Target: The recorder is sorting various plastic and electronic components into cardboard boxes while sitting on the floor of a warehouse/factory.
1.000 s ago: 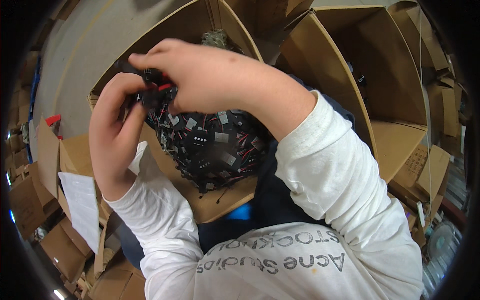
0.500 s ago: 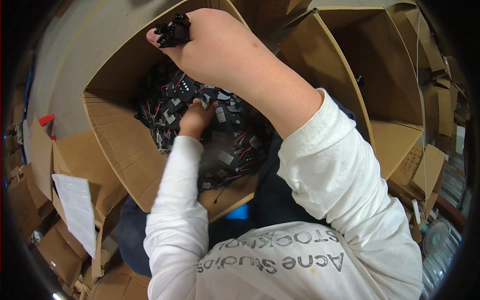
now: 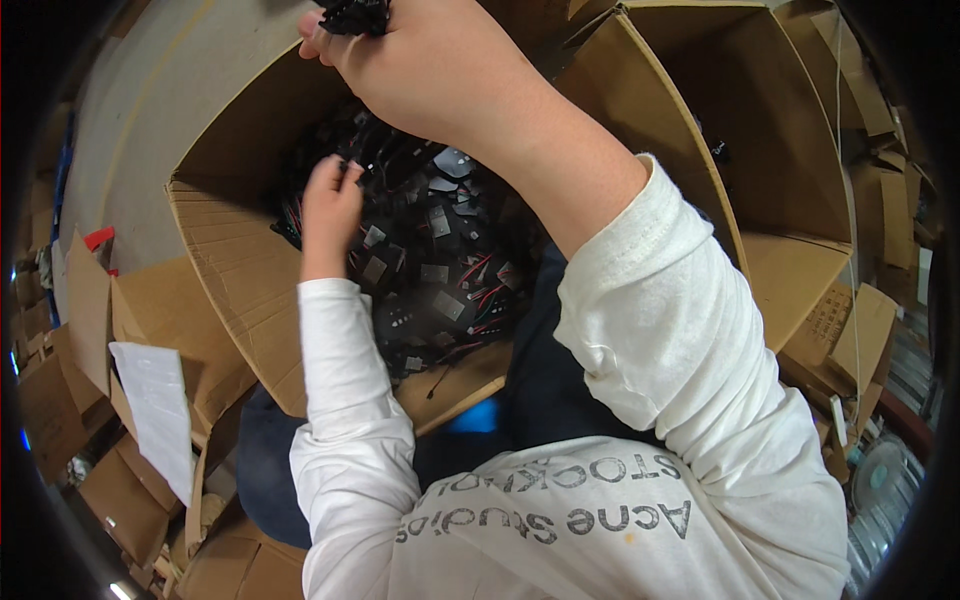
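Note:
A deep cardboard box (image 3: 235, 270) stands in front of me, holding a heap of small black electronic parts (image 3: 440, 272) with grey metal plates and red and black wires. Down in it, at the heap's left side, my left hand (image 3: 332, 210) is closed in a pinch; motion blur and dark parts behind hide what its fingertips hold. Higher up, over the box's far rim, my right hand (image 3: 440, 70) grips several black plastic parts (image 3: 355, 16) bunched between thumb and fingers. The picture's top edge cuts off some of that bunch.
To the right stands another open cardboard box (image 3: 765, 130), a small black piece (image 3: 718, 150) on its inner wall. Cardboard flaps (image 3: 165, 310) and a white foam sheet (image 3: 155, 410) are at the left. Clear plastic reels (image 3: 885, 475) lie at the lower right.
My left hand has moved left and farther away across the heap. My right hand has risen toward the picture's top edge, still gripping the black parts.

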The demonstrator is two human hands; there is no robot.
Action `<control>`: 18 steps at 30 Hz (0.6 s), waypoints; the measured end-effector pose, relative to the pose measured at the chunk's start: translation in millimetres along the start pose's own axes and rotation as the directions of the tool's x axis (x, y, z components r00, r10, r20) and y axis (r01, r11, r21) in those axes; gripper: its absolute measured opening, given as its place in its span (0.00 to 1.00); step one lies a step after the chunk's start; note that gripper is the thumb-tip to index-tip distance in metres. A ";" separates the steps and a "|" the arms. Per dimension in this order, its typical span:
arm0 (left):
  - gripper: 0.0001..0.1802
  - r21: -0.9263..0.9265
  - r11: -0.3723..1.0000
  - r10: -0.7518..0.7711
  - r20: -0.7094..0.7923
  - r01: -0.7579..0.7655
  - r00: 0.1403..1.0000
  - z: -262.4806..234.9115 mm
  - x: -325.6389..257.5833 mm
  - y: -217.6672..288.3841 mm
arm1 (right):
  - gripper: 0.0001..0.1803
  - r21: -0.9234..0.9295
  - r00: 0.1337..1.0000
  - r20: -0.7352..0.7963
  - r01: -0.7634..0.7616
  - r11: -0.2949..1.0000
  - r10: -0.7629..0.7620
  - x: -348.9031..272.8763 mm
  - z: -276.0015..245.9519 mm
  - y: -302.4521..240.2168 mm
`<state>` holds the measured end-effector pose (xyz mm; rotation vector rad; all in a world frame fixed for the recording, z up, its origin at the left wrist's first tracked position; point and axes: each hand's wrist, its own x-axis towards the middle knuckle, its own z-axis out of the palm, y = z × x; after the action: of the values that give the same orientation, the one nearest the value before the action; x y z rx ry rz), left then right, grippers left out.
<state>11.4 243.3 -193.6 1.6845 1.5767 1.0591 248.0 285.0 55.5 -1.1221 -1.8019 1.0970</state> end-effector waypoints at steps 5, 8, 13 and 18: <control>0.15 0.257 0.907 0.360 -0.062 -0.334 0.931 -56.0 29.2 129.4 | 0.17 -0.253 0.996 0.049 0.089 0.963 -0.079 6.9 35.0 35.6; 0.11 -0.181 0.969 0.167 -0.015 -0.167 0.986 -64.9 23.5 154.7 | 0.28 -0.242 0.952 0.095 0.306 0.921 -0.291 -3.6 39.1 34.1; 0.16 -0.481 0.871 0.110 -0.002 -0.098 0.994 -76.6 15.0 163.4 | 0.25 -0.052 0.947 0.235 0.236 0.970 -0.218 -2.7 16.5 13.6; 0.21 -0.713 0.695 0.132 0.005 -0.089 0.991 -54.4 31.0 145.5 | 0.13 -0.338 0.919 0.358 -0.037 0.940 0.165 -0.9 2.1 3.2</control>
<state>39.0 251.2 -37.8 1.2407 0.8327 1.4340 247.3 284.4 51.7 -1.2711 -2.3210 1.1686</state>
